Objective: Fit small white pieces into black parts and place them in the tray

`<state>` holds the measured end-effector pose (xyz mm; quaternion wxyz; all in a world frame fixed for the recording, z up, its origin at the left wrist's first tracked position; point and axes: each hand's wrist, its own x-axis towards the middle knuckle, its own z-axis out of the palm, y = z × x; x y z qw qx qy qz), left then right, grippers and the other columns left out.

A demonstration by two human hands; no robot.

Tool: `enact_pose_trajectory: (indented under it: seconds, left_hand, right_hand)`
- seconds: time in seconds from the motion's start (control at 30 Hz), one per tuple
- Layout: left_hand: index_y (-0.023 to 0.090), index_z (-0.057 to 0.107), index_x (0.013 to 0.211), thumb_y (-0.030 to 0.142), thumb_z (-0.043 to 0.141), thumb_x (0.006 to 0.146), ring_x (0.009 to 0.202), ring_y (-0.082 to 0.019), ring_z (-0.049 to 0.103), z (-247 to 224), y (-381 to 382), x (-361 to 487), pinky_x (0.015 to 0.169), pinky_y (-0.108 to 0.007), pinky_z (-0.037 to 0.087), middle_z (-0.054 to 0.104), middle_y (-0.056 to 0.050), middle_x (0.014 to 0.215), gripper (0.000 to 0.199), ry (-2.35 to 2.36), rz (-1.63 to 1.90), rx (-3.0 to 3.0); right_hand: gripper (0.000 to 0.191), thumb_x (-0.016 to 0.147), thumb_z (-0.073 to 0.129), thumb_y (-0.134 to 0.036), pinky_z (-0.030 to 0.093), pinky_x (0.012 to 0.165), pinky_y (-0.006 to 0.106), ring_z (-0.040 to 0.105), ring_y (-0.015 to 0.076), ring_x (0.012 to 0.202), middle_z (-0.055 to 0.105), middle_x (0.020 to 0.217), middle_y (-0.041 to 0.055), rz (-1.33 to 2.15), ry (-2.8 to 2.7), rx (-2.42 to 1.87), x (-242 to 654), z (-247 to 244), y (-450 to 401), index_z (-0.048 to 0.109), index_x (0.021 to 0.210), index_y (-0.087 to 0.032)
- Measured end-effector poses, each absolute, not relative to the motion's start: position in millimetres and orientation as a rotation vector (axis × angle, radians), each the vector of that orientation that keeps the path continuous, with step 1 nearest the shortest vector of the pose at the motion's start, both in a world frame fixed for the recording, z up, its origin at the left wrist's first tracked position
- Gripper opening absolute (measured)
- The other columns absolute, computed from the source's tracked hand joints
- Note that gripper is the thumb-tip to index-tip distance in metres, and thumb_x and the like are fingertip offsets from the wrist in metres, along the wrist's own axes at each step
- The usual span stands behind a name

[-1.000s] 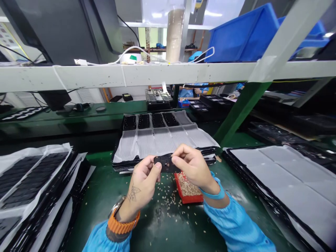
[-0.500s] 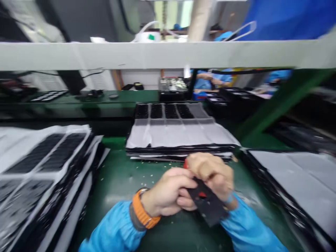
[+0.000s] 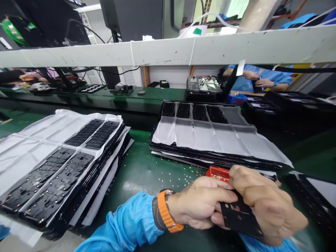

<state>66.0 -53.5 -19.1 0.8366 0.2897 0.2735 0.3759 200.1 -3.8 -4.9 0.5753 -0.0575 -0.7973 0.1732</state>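
A flat black plate [image 3: 240, 217] with small cut-outs is held tilted over the green bench. My left hand [image 3: 203, 203], with an orange watch strap at the wrist, pinches the plate's upper left edge between thumb and fingers. Over the plate's upper right side lies my right hand [image 3: 267, 203], fingers curled and blurred; whatever its fingertips hold is hidden. Just behind my hands is a small red box [image 3: 217, 172] with pale little pieces in it. Similar pale bits are scattered on the bench [image 3: 143, 175].
At left, stacked trays [image 3: 52, 140] hold black parts on white liners. Another tray stack [image 3: 204, 134] stands behind my hands, and one more tray [image 3: 321, 189] is at right. A white shelf beam [image 3: 162, 52] crosses above. A person's hands [image 3: 258, 80] show beyond.
The view has swung left, bringing more of the left trays into sight. My hands and the plate now appear further right and closer, and the red box behind them is more visible.
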Motion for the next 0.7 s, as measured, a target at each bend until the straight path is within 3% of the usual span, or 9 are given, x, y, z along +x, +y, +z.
enact_pose_trajectory:
  seconds: [0.3,0.53,0.63,0.7]
  left_hand:
    - [0.016,0.059,0.069,0.036,0.084,0.060,0.035,-0.004,0.037,-4,-51,67,0.030,-0.018,0.021,0.051,0.006,0.052,0.034,0.614,0.845,0.613]
    - [0.017,0.057,0.070,0.046,0.077,0.073,0.039,-0.005,0.038,-7,-51,61,0.039,-0.020,0.026,0.046,0.006,0.052,0.035,0.688,0.869,0.833]
    - [0.018,0.060,0.084,0.051,0.063,0.090,0.042,-0.009,0.042,-7,-50,50,0.040,-0.022,0.032,0.049,0.005,0.058,0.033,0.831,1.006,1.100]
    - [0.020,0.062,0.093,0.046,0.053,0.099,0.047,-0.011,0.049,-7,-48,43,0.046,-0.023,0.039,0.053,0.004,0.062,0.028,1.057,1.194,1.392]
  right_hand:
    - [0.035,0.107,0.041,-0.031,0.036,0.052,0.036,0.044,0.0169,0.049,0.048,0.061,0.0022,0.356,-1.811,-0.153,202,-14,-8,0.054,0.075,-0.022]
    - [0.038,0.108,0.037,-0.036,0.043,0.054,0.035,0.044,0.0161,0.046,0.046,0.056,-0.0015,0.298,-1.842,-0.083,204,-27,5,0.056,0.077,-0.024]
    - [0.021,0.104,0.051,-0.040,0.054,0.067,0.038,0.061,0.0199,0.068,0.061,0.077,0.0040,0.381,-1.857,-0.185,209,-17,8,0.064,0.102,-0.023]
    - [0.035,0.096,0.066,-0.038,0.058,0.077,0.039,0.066,0.0230,0.092,0.065,0.109,0.0113,0.550,-1.941,-0.363,214,-6,6,0.059,0.126,-0.022]
